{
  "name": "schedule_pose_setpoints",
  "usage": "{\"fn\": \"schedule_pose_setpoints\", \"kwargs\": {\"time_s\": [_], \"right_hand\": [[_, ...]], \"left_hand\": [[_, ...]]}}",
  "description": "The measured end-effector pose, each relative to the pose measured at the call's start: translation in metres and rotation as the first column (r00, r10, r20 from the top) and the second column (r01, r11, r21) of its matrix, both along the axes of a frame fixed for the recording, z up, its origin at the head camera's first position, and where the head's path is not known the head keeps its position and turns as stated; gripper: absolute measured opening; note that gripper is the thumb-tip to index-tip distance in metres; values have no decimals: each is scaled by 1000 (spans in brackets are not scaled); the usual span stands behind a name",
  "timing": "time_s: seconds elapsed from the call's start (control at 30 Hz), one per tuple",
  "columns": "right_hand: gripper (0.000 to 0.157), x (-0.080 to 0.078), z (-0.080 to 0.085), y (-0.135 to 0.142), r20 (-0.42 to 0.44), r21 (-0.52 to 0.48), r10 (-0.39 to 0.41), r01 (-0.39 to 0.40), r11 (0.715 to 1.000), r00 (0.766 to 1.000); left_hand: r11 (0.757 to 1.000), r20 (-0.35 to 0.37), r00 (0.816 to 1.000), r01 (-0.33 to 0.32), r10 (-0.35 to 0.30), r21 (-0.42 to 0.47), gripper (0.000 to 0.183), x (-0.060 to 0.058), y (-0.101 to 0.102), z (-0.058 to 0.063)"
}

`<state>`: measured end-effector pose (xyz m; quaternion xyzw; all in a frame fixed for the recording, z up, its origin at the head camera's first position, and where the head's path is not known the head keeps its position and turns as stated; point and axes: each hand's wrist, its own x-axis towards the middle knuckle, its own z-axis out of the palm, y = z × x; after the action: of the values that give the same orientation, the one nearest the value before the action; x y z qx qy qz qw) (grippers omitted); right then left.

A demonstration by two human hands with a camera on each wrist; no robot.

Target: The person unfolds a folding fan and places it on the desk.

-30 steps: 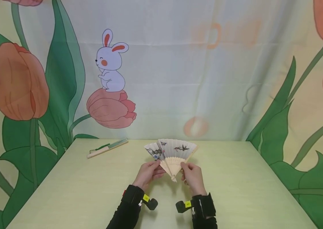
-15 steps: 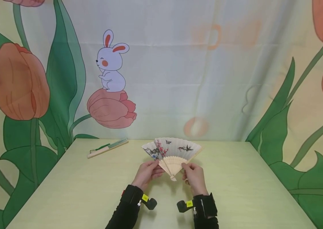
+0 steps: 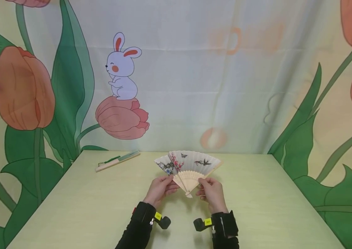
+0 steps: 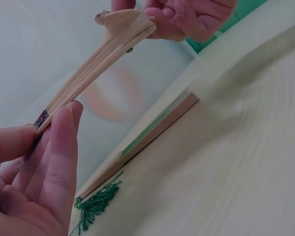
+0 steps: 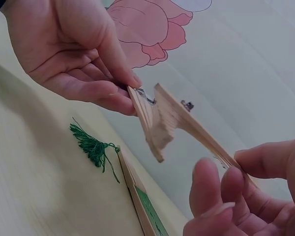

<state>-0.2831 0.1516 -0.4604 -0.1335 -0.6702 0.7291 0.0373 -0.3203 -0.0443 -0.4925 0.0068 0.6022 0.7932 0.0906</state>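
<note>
While in both hands — pale painted fan

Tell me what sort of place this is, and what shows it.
Probably a small tabletop recording set-up: a creased, printed cloth backdrop with tulips and a rabbit hangs behind a pale table, and small black cameras are strapped to both wrists.

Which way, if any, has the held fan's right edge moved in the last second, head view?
Yes: the right edge of the held fan has shifted slightly rightward against the orange ring on the backdrop.
</note>
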Motion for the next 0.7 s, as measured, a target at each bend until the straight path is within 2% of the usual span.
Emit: {"fn": "schedule_pose_setpoints", "kwargs": {"time_s": [0.37, 0.7], "right_hand": [[15, -2, -2, 3, -6, -62, 46, -46, 997, 999], [15, -2, -4, 4, -26, -122, 75, -77, 989, 997]], "left_hand": [[999, -7, 1000, -13, 12, -49, 35, 2, -2, -1], [999, -3, 1000, -21, 21, -39, 39, -1, -6, -2]]}}
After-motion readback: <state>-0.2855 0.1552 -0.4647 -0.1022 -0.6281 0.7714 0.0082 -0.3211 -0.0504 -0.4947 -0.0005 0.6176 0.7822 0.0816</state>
